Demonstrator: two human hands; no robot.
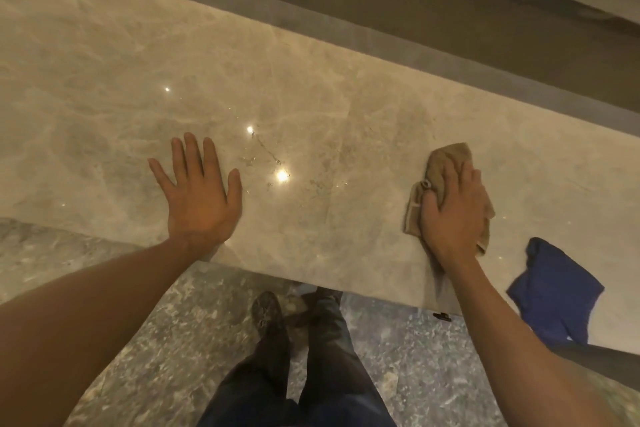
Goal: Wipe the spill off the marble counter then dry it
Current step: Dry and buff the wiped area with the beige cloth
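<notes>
On the polished beige marble desk [311, 90], near its front edge, the right hand [452, 215] presses down on a crumpled tan cloth [446, 158], its fingers [467, 180] curled over the fabric and holding it against the stone. The cloth pokes out beyond the fingertips and on both sides of the palm. Well to the left, the left hand [199, 198] lies flat on the marble with its fingers [192, 156] spread wide, holding nothing, the wrist at the desk's front edge. Between the two hands, thin streaks and small droplets of spill [263, 152] glint on the surface among bright reflections of ceiling lights. A blue cloth [554, 284] lies rumpled at the desk's front edge, just right of the right forearm and apart from the tan cloth. Below the edge, the person's dark trousers and shoes [266, 312] stand on a speckled grey stone floor [166, 322].
</notes>
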